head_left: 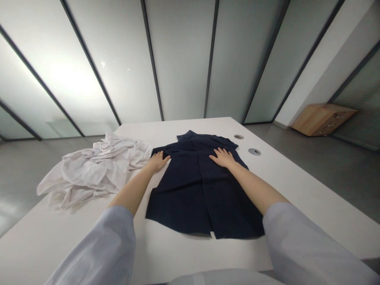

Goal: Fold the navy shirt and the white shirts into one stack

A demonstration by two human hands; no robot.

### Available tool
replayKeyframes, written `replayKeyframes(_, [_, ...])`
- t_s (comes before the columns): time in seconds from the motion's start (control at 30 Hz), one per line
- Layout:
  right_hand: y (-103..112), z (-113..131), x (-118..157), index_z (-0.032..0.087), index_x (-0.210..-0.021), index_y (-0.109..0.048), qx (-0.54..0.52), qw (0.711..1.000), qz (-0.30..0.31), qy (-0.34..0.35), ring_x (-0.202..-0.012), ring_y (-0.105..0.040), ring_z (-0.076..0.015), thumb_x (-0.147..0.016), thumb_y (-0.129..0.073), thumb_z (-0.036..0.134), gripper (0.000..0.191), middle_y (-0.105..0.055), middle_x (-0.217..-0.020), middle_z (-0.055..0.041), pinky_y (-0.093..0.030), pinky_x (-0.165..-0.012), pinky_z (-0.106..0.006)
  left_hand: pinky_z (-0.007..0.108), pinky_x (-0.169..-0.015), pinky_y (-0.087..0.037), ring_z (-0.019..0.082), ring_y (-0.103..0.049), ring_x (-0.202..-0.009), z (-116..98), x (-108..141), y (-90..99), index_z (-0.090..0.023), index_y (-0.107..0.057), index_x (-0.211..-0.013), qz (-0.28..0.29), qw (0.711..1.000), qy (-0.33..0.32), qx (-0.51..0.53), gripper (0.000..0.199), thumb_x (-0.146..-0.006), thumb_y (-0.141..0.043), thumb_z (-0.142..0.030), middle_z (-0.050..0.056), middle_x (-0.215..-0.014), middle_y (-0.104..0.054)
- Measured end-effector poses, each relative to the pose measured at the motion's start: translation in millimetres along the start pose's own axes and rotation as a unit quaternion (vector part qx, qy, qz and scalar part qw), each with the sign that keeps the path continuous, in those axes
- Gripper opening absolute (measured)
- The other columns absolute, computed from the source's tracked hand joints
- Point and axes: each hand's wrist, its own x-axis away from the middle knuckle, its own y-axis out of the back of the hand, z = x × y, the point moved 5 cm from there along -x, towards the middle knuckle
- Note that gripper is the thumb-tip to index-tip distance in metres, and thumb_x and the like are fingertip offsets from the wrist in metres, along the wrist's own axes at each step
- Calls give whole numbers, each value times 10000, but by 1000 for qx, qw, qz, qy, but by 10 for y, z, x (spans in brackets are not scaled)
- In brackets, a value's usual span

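Fingers [165,158] spread open and flat, the left hand [157,162] and right hand [222,157] rest on a navy collared shirt [196,194] laid out on a white table [285,186], its soft, light cloth likely best gripped at the hem [178,230].

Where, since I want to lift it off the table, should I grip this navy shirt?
Pinch the near hem of the navy shirt from your side, one hand toward each corner. It lies flat on the white table, and that edge is closest to you, while your left hand and right hand rest farther up, toward the collar.
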Motion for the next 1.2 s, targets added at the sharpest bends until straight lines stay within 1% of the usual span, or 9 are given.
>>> replayKeyframes(0.17, [265, 147, 6, 96, -1270, -605, 24, 999, -20, -13, -1237, -507, -375, -948, -188, 624, 746, -586, -1303, -223, -290, -1062, -542, 448, -982, -430, 365, -549, -1228, -109, 50, 356, -95, -515, -1361, 77, 994, 69, -33, 885, -867, -154, -734, 230, -1346, -566])
replayKeyframes(0.3, [265, 319, -7, 140, -1349, -539, 18, 999, -24, 16, -1290, -460, -364, -958, -283, 553, 624, -517, -1394, -205, -315, -1054, -513, 468, -949, -446, 377, -581, -1170, -360, 138, 540, -135, -614, -1244, 49, 995, 51, -65, 795, -856, -257, -730, 219, -1256, -628])
replayKeyframes(0.47, [-6, 482, 138, 176, -1520, -306, 12, 1000, 12, 14, -1439, -240, -350, -980, -257, 483, 623, -250, -1585, -164, -232, -1117, -536, 465, -1019, -394, 335, -470, -1297, -613, 170, 368, -179, -384, -1453, -70, 995, -69, -33, 696, -914, -283, -607, 167, -1418, -509])
replayKeyframes(0.57, [15, 639, 266, 171, -1478, -392, 31, 999, 16, 36, -1367, -366, -379, -953, -328, 522, 635, -375, -1516, -194, -317, -1061, -546, 434, -1086, -328, 298, -407, -1362, -638, 50, 159, -200, -390, -1455, -19, 996, -87, 23, 730, -919, -189, -653, 129, -1488, -444])
replayKeyframes(0.7, [254, 803, 275, 203, -1251, -632, 30, 988, 14, 148, -1137, -594, -327, -911, -432, 544, 521, -649, -1233, -153, -424, -981, -435, 466, -1093, -314, 314, -443, -1338, -582, -145, 109, -171, -547, -1321, 28, 997, -20, 74, 842, -894, -63, -712, 150, -1419, -523])
replayKeyframes(0.8, [368, 644, 103, 225, -1270, -620, 1, 988, 2, 156, -1145, -599, -289, -943, -387, 521, 498, -643, -1272, -110, -439, -971, -384, 574, -1072, -310, 366, -483, -1291, -532, -210, 149, -163, -567, -1287, 38, 997, 27, 67, 852, -870, -114, -752, 179, -1380, -552])
replayKeyframes(0.9, [259, 307, -102, 212, -1349, -560, 3, 993, 32, 112, -1268, -509, -309, -948, -383, 523, 538, -526, -1424, -118, -415, -1010, -428, 656, -1068, -262, 396, -436, -1319, -476, -208, 143, -169, -506, -1347, 26, 999, 16, 26, 846, -821, -280, -793, 192, -1424, -505])
replayKeyframes(1.03, [111, -174, -249, 221, -1440, -455, 25, 999, 15, 40, -1381, -361, -327, -964, -327, 506, 570, -384, -1532, -119, -310, -1083, -521, 639, -1100, -235, 358, -274, -1429, -322, -182, 62, -211, -381, -1454, -2, 1000, -30, -4, 842, -834, -292, -773, 146, -1554, -334])
replayKeyframes(1.2, [225, -480, -235, 121, -1328, -561, 65, 995, -57, -57, -1348, -361, -372, -937, -374, 312, 473, -499, -1409, -201, -239, -1093, -561, 577, -1128, -238, 329, -262, -1442, -191, -200, 58, -201, -349, -1484, -33, 998, -25, -47, 747, -906, -249, -663, 139, -1566, -313])
